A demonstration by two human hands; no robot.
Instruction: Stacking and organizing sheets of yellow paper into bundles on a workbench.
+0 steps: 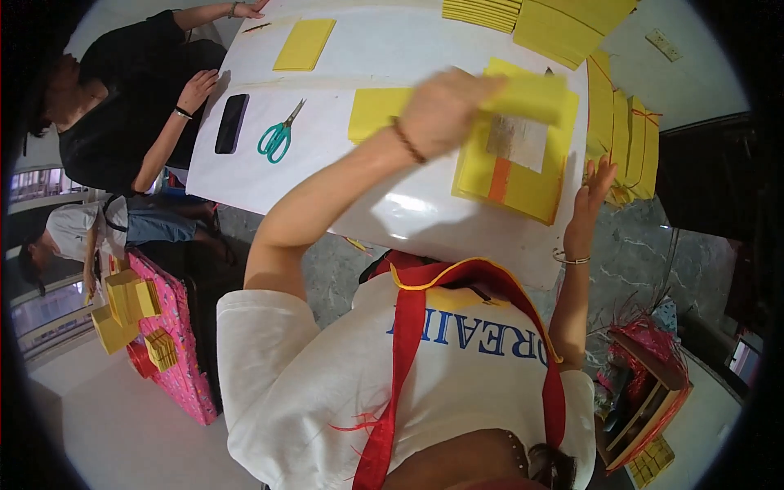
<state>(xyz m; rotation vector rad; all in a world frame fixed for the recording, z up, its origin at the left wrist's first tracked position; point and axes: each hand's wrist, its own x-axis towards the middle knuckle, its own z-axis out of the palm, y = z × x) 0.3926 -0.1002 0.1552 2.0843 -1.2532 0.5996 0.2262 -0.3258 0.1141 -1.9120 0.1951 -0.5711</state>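
Left hand point(441, 110): seen upper centre of the frame, closed around a folded yellow sheet point(531, 96), blurred.
Right hand point(590, 196): seen at right of centre, fingers spread open, nothing held, laid at the right edge of the paper stack point(523, 184).
Paper stack: yellow sheets with a pale square and an orange strip, set on the white table point(384, 49).
Scissors point(278, 137): teal handles, placed left of centre beside a black phone point(231, 123).

White desk point(408, 216) carries yellow paper stacks point(514, 159), teal scissors point(278, 137) and a black phone point(231, 122) at upper left.
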